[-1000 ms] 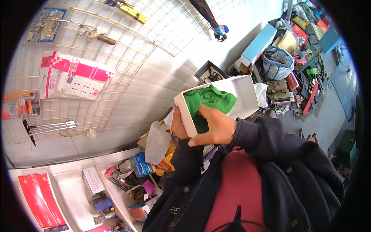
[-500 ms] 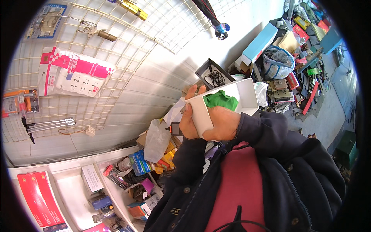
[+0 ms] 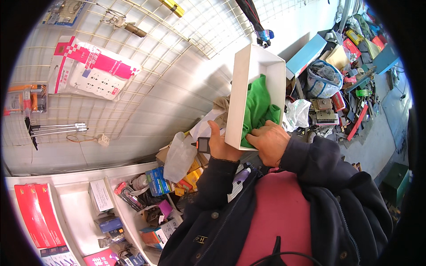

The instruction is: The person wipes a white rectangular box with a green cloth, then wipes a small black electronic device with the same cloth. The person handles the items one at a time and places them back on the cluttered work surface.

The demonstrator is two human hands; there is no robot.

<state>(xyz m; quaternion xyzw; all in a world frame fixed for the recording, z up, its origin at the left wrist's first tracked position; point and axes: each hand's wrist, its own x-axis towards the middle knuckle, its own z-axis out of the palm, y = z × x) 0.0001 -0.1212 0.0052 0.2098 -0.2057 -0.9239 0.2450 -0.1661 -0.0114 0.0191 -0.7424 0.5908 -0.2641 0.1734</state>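
Note:
A long white open box [image 3: 236,95] is tilted up in front of me, its inside facing right. My left hand [image 3: 220,144] grips its near lower corner, thumb up along the outer side and the other fingers hidden beneath. Inside the box lies a crumpled green cloth [image 3: 258,101]. My right hand [image 3: 269,141] reaches into the box's near end, its curled fingers pinching the near edge of the cloth.
A wire grid [image 3: 146,48] with a packaged power strip [image 3: 100,73] is on the left. Below it are white bins holding red boxes [image 3: 37,215] and small packages. Blue-white bag [image 3: 321,80], blue box [image 3: 306,55] and a heap of hardware lie at right.
The box has swung from lying crosswise to standing lengthwise, its far end raised. My right hand has moved from the box's side into its near end, onto the cloth.

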